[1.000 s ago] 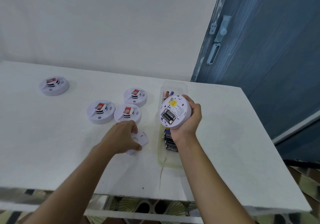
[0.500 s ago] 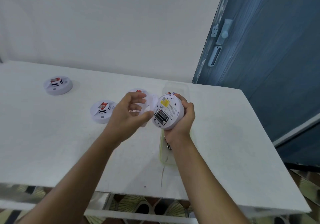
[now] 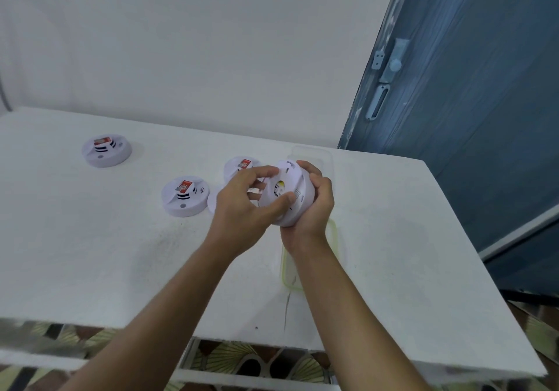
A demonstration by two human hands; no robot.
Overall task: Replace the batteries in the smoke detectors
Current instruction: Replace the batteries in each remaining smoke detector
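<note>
While the left hand [image 3: 242,206] and right hand [image 3: 314,209] grip one round white plastic smoke detector [image 3: 299,197], four other detectors [image 3: 184,197] lie on the white bench [image 3: 90,254].

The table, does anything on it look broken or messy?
Yes, one thing. A thin dark crack runs through the white table, from the near end of the clear tray toward the front edge. It looks like damage to the top. Nothing looks spilled.
</note>
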